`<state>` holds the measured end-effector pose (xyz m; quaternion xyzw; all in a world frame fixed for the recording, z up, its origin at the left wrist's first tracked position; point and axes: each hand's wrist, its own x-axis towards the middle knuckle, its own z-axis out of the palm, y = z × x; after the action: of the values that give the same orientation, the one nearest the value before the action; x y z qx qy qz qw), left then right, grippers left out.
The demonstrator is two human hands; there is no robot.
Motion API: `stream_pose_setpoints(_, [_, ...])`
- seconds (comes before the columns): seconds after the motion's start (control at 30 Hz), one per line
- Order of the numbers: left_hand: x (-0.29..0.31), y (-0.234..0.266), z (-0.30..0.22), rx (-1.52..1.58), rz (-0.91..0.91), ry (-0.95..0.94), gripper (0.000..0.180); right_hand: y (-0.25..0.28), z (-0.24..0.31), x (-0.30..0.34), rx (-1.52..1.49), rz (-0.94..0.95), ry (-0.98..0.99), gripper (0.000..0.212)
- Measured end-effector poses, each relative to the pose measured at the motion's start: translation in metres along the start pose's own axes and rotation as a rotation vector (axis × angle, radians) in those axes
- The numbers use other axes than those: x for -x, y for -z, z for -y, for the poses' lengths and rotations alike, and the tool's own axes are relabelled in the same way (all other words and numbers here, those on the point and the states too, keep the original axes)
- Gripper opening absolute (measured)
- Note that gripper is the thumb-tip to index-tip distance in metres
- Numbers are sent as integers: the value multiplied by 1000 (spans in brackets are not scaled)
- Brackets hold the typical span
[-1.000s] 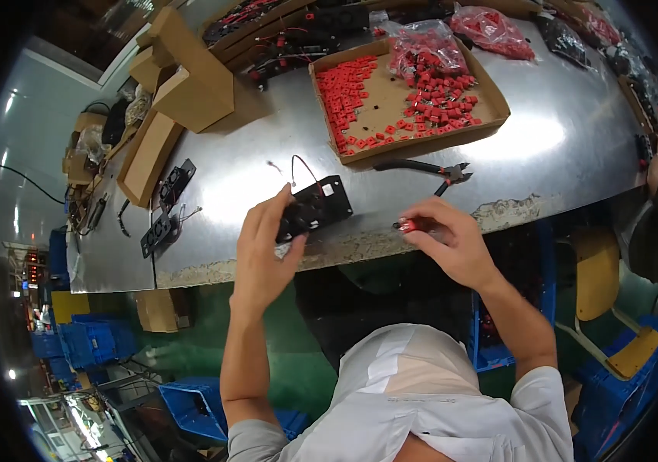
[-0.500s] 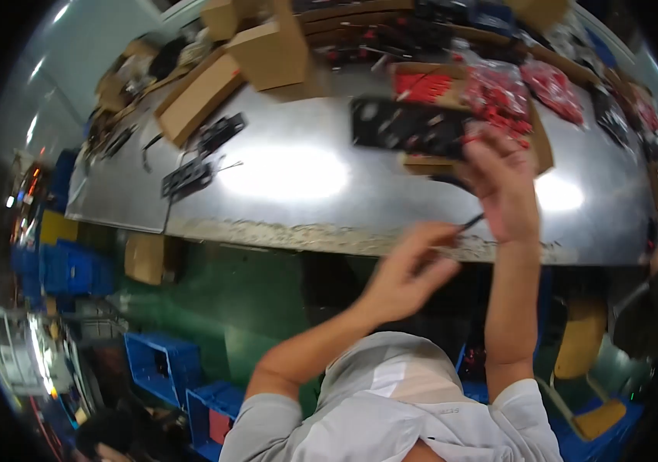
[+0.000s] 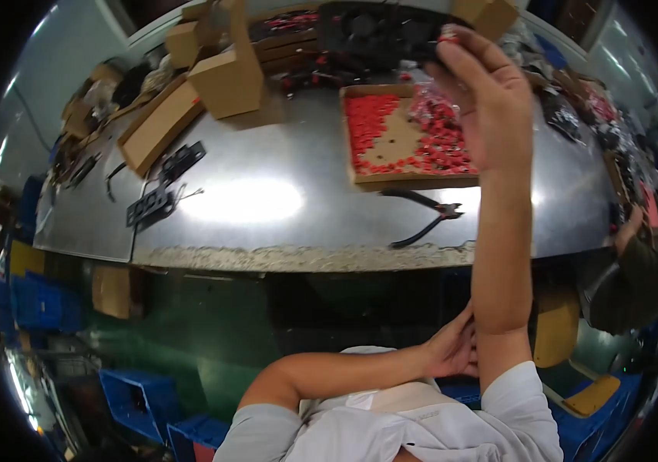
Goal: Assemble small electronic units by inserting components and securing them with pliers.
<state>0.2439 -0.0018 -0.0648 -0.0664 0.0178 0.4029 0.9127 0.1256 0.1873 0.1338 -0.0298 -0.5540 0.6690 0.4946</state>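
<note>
My right hand point(image 3: 491, 92) is raised over the far part of the metal table, closed on the end of a long black plastic panel point(image 3: 375, 29) with round openings. A small red piece point(image 3: 448, 35) shows at its fingertips. My left hand point(image 3: 452, 348) is close to my body beside my right elbow. Its fingers look loosely spread and nothing shows in them, though the forearm hides part of them. Cutting pliers point(image 3: 444, 210) with dark handles lie spread on the table. Behind them is a shallow cardboard tray point(image 3: 414, 185) of small red parts, with a clear plastic bag point(image 3: 429, 108) in it.
Two black panel pieces point(image 3: 152, 204) lie at the left on the table point(image 3: 298, 154). Cardboard boxes point(image 3: 225, 85) stand behind them. Blue crates point(image 3: 140, 400) and a yellow chair point(image 3: 556, 327) are on the floor. Another person's arm point(image 3: 628, 231) reaches in at the right edge.
My right hand has carried the black panel farther away over the table, uncovering the red parts. My left hand has drawn back from beside the pliers toward my body. The view has shifted.
</note>
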Motion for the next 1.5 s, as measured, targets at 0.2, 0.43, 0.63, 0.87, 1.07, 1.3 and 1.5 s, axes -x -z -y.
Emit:
stream_pose_setpoints(0.2, [79, -82, -37, -1471, 0, -107, 47, 20, -5, 43, 306, -88, -121, 26])
stream_pose_setpoints(0.43, [154, -230, -163, -2741, -382, -1056, 55, 11, -18, 125, 355, 70, -272, 28])
stream_pose_setpoints(0.63, [160, -173, -150, -2889, -683, -851, 34, 14, -34, 170, 133, -22, -393, 27])
stream_pose_setpoints(0.87, [161, -125, -115, -2814, -1159, -776, 65, 14, -46, 179, -82, -209, -561, 29])
stream_pose_setpoints(1.07, [150, -117, -117, -2864, -1485, -826, 81, -2, -51, 175, -91, -198, -578, 29])
stream_pose_setpoints(1.3, [173, -117, -129, -2967, -1357, -782, 82, -5, -46, 170, -162, -93, -657, 28])
stream_pose_setpoints(1.5, [194, -99, -139, -2609, -934, -1189, 75, 2, -35, 158, -423, 39, -708, 29])
